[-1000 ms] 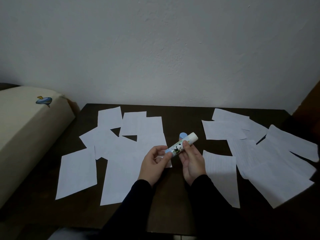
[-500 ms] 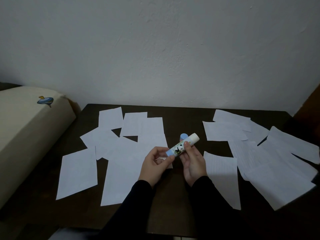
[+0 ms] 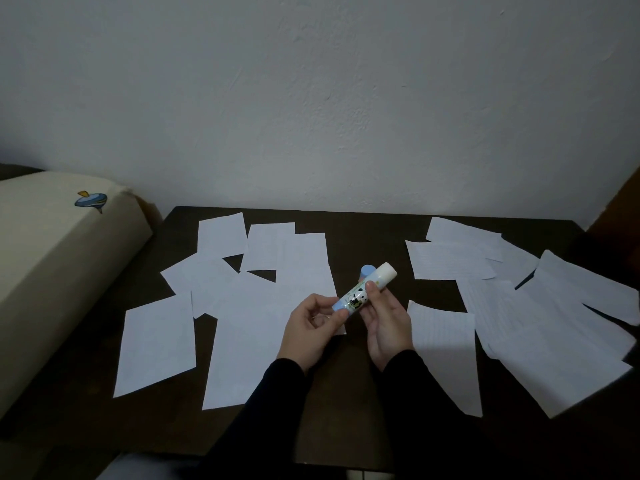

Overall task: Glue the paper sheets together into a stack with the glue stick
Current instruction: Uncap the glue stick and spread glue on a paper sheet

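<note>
Little has moved since the earlier frames: we see the glue stick (image 3: 363, 288) held at the same slant between both hands, which have barely shifted over the desk (image 3: 367, 403).

Our left hand (image 3: 311, 332) pinches the blue base end of the stick between thumb and curled fingers. Our right hand (image 3: 386, 323) grips the middle of the barrel, thumb on top and fingers wrapped beneath. Both wrists come out of dark sleeves.

We hold the stick above the desk's middle, clear of the surface. It is a smooth plastic cylinder, white with a printed panda-like figure, its long axis running from lower left to upper right, with the rounded white end pointing up and away from us, toward the wall. Just behind that end a small blue cap (image 3: 366, 270) shows; we cannot tell what it rests on.

Around the hands, thin rectangular paper sheets lie flat and overlapping on the dark wooden desk: a plain-looking group on the left (image 3: 242, 306) and a faintly lined group on the right (image 3: 540, 323), with a bare strip of wood between them.

Beyond the desk stands a rough plastered wall (image 3: 346, 98); at left lies a cream cushioned surface (image 3: 52, 265) bearing a small blue motif.
</note>
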Available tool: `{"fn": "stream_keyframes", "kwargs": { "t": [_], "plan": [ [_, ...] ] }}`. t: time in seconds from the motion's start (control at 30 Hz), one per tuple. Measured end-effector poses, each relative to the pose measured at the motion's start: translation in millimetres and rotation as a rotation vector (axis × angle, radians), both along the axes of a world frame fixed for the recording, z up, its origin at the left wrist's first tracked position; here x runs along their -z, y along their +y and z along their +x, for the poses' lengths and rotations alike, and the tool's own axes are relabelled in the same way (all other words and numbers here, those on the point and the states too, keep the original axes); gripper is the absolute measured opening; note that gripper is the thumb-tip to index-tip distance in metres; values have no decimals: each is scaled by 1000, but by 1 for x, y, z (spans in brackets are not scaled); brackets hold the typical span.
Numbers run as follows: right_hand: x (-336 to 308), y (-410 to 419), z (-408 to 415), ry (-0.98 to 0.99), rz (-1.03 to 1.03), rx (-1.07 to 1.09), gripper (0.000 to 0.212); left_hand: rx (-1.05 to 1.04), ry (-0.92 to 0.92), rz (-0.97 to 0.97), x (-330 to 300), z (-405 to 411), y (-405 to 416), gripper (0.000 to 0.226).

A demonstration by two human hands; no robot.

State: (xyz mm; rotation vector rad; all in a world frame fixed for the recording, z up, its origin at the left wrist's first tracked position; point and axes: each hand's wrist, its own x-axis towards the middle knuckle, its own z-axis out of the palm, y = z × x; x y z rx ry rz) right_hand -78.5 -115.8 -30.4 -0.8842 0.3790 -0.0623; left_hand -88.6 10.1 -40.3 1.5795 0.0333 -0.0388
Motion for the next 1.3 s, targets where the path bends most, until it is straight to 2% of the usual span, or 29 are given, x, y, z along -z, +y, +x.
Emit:
{"fn": "stream_keyframes", "kwargs": {
  "t": [0.13, 0.3, 0.37, 0.5, 0.6, 0.73, 0.8, 1.0, 1.13, 1.3],
  "plan": [
    [-2, 4, -2, -18, -80, 25, 29, -16, -2, 58, 0, -4, -3, 16],
    [-3, 15, -10, -63, -329, 0, 10, 66, 37, 207, -11, -6, -7, 31],
    [-2, 17, -12, -98, -451, 7, 15, 66, 31, 261, -21, -6, 0, 30],
    [7, 23, -13, -205, -910, -157, 19, -42, 21, 322, -34, -15, 30, 35],
    [17, 29, -8, -238, -1252, -257, 32, -95, 62, 376, -34, -23, 60, 42],
    [17, 36, -3, -127, -1620, -414, 53, -199, 91, 487, -19, -24, 84, 62],
    [17, 41, -2, -77, -1807, -523, 55, -240, 108, 498, -10, -26, 85, 62],
    [10, 39, -7, -44, -2006, -606, 49, -271, 86, 445, -1, -27, 88, 53],
    [5, 8, -9, -5, -2057, -668, 50, -274, 93, 442, 0, -26, 90, 54],
    [-5, -37, -10, 71, -2081, -693, 62, -306, 81, 478, -2, -27, 86, 53]
  ]
}}
